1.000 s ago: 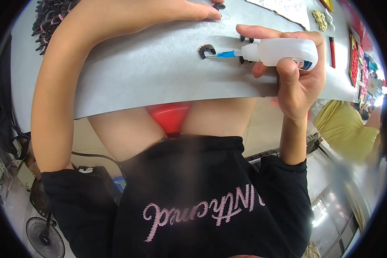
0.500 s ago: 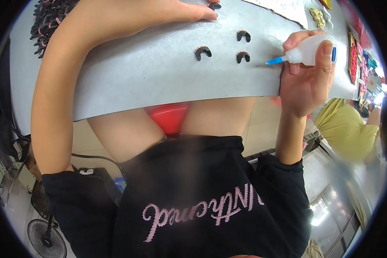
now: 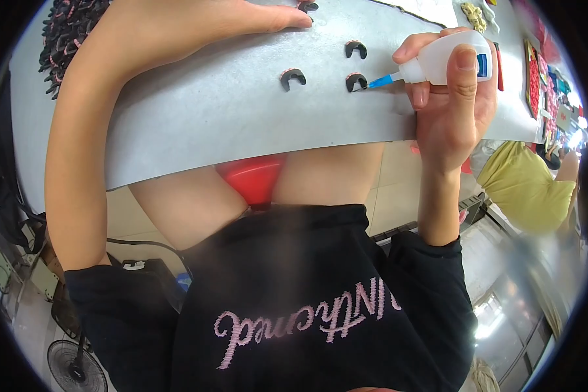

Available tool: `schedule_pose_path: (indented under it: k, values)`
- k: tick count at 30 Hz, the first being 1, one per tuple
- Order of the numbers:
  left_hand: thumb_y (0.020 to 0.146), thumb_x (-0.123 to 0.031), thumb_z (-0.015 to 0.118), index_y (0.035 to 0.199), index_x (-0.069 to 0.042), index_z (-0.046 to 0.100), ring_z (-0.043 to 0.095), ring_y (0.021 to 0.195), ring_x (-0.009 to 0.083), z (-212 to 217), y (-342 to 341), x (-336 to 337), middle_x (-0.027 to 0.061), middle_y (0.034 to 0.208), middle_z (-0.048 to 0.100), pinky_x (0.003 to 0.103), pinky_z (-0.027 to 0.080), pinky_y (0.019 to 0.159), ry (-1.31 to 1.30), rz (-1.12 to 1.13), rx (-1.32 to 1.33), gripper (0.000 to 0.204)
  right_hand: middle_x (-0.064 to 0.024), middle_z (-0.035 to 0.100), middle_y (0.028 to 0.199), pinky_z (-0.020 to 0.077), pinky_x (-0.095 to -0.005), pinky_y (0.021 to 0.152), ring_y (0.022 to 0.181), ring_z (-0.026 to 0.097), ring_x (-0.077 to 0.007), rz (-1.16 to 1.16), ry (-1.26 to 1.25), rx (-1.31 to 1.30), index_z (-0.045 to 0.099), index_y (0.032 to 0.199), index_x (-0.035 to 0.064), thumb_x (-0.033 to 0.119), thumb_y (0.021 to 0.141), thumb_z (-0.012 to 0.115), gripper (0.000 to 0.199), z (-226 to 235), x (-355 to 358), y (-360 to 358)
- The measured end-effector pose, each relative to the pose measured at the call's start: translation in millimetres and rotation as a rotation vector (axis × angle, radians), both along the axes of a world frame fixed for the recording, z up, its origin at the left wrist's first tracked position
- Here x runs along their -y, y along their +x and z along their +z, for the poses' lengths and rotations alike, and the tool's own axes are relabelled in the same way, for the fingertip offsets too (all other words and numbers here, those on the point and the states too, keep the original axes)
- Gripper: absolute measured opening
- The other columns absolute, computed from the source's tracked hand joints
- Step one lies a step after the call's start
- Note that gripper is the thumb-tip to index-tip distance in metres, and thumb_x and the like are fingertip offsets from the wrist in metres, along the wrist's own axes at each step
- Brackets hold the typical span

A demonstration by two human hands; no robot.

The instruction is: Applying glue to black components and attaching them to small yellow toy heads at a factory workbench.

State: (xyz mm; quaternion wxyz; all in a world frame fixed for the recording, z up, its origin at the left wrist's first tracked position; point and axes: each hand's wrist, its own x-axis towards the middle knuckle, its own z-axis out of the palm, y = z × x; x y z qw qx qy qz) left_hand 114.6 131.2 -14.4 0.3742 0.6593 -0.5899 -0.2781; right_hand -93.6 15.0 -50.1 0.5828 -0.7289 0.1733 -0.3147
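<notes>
My right hand [image 3: 454, 98] is closed around a white squeeze bottle [image 3: 438, 60] with a blue nozzle and a thin needle tip. The needle reaches the lower edge of a black U-shaped piece [image 3: 357, 81] with a pinkish trim. Just behind it lies a similar piece [image 3: 355, 48], and another U-shaped piece [image 3: 293, 79] sits to the left. At the top edge of the view, the thumb and a finger of my left hand [image 3: 258, 16] close on one more black U-shaped piece [image 3: 309, 8]. The rest of those fingers is cut off by the frame.
A heap of black pieces with pink trim [image 3: 68, 39] covers the far left of the grey table [image 3: 228, 124]. A white sheet [image 3: 431, 12] and a crumpled yellowish bundle [image 3: 473, 17] lie at the far right. Another person's yellow garment [image 3: 526, 186] shows beyond the right edge.
My right hand has moved the bottle left, bringing its needle from beside the nearest right-hand piece onto that piece. My left hand stays at its piece; the whole view has shifted slightly.
</notes>
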Motion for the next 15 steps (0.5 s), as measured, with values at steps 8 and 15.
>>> schedule_pose_path:
  k: [8,15]
  values:
    - [0.07,-0.001,0.072,0.098,-0.007,0.04,0.06,0.082,0.0124,-9.3,4.7,0.2,0.0075,0.083,0.064,0.024,0.047,0.075,-0.103,-0.065,-0.009,0.043,-0.0197,0.061,0.081,0.0296,-0.0181,0.046,0.049,0.036,-0.0069,-0.086,0.022,0.038,0.046,0.101,0.0006,0.025,0.097,0.04,0.025,1.1,0.6,0.0]
    - [0.07,-0.001,0.072,0.098,-0.007,0.04,0.06,0.083,0.0128,-2.7,1.2,0.6,0.0077,0.083,0.064,0.024,0.047,0.076,0.013,-0.003,-0.036,0.043,-0.019,0.061,0.08,0.0294,-0.0183,0.046,0.049,0.035,-0.0068,-0.087,0.027,0.011,0.046,0.1,0.0006,0.024,0.096,0.042,0.024,3.3,-2.0,1.7]
